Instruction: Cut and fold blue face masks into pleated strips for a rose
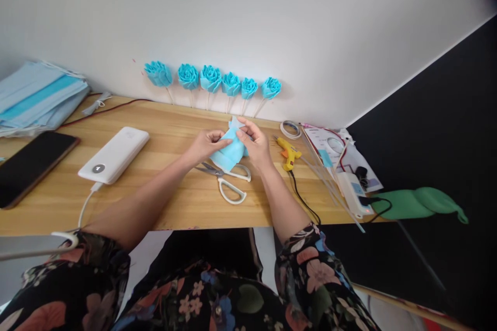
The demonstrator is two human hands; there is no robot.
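Between my two hands is a piece of light blue mask fabric [232, 151], lifted just above the table. My left hand [207, 145] pinches its left edge between thumb and fingers. At the upper right of the fabric, the thumb and fingers of my right hand [254, 142] close on it. A paler layer shows at the top, near the right fingertips. Right below the fabric lie white-handled scissors [232, 192], their blades pointing left and partly covered. Several blue fabric flowers [211, 79] on thin sticks lean against the wall behind my hands.
At left are a stack of face masks [39, 94], a black phone [34, 165] and a white power bank [114, 155] on a cable. At right lie a yellow glue gun [288, 153], a tape roll [290, 130], clear glue sticks [326, 181], a power strip [354, 194] and a green pouch [411, 204].
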